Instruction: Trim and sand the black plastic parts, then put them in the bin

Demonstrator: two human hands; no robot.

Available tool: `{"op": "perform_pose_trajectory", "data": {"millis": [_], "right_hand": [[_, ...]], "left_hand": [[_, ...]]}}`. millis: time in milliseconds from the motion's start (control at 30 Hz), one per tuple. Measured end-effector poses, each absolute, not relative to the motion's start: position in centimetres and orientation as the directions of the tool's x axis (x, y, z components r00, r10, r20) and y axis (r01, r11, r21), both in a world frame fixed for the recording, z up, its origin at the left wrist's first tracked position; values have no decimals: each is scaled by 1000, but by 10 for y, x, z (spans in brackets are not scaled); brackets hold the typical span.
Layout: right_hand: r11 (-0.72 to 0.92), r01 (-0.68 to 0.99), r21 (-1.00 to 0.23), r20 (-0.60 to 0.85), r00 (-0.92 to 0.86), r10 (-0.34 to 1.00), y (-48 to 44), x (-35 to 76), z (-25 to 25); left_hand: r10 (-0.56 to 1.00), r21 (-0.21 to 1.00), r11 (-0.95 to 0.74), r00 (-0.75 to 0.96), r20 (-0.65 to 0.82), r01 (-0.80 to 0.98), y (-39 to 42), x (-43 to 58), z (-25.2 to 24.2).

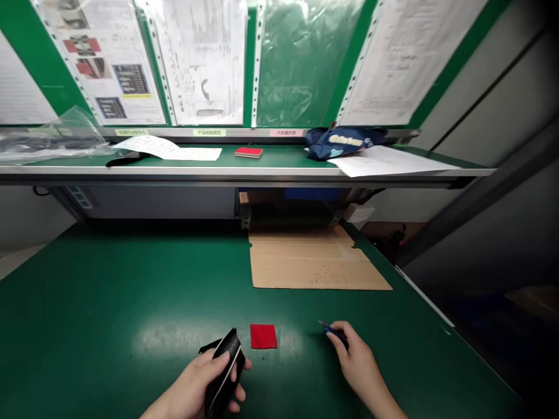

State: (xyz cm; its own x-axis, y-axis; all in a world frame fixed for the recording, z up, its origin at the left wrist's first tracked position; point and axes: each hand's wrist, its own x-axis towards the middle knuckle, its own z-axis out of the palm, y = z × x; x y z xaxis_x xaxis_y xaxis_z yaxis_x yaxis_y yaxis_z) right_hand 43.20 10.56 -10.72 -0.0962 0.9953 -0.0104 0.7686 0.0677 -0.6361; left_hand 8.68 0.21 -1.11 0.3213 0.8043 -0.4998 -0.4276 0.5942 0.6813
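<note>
In the lower middle, my left hand [209, 378] is closed around a black leather-like piece [225, 372] with a thin white line along its length. A dark flap sticks out at its upper left; what exactly the piece is I cannot make out. To the right, my right hand [356, 358] pinches a slim blue pen-like tool [335, 333], whose dark reddish tip points left and away from me. Between the two hands a small red square of cloth [264, 336] lies flat on the green table [144, 291], touched by neither.
A flat sheet of cardboard [314, 265] lies at the back right of the table. Above runs a shelf [279, 171] with a stack of red pieces [248, 152], papers [174, 150], a navy cloth bag [340, 141] and clear plastic bags [56, 139].
</note>
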Motion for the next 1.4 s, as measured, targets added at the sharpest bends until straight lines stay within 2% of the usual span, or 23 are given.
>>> {"op": "perform_pose_trajectory", "data": {"millis": [67, 133, 167, 233, 300, 367, 500, 700, 867, 1133, 1400], "right_hand": [[71, 717, -694, -12, -111, 994, 100, 400, -96], [118, 662, -740, -20, -196, 980, 91, 364, -73], [158, 632, -758, -24, -270, 963, 85, 347, -57], [312, 509, -802, -11, -536, 844, 75, 318, -24], [482, 434, -761, 45, -707, 706, 68, 299, 4], [638, 433, -637, 80, -785, 614, 66, 287, 23], [774, 498, -391, 89, -816, 570, 70, 275, 33], [854, 493, -165, 212, -828, 519, 77, 269, 23], [878, 451, -161, 195, -857, 476, 78, 269, 20], [867, 459, -194, 210, -844, 494, 78, 274, 19], [881, 439, -178, 96, -883, 459, 76, 278, 15]], "left_hand": [[809, 745, 585, 292, -510, -320, 1, 86, 2], [811, 794, 573, 282, -513, -203, 0, 84, 12], [810, 809, 568, 278, -517, -151, -2, 83, 16], [809, 826, 558, 279, -517, -86, -5, 82, 21], [817, 839, 540, 284, -502, -71, -10, 81, 25], [818, 839, 539, 284, -501, -72, -15, 81, 28], [801, 819, 567, 290, -523, -90, -24, 80, 36], [776, 785, 611, 271, -570, -98, -31, 80, 43], [765, 772, 630, 239, -599, -83, -34, 83, 38], [783, 808, 587, 217, -582, 48, -28, 91, 49], [754, 777, 598, 192, -628, 194, -30, 94, 46]]}}
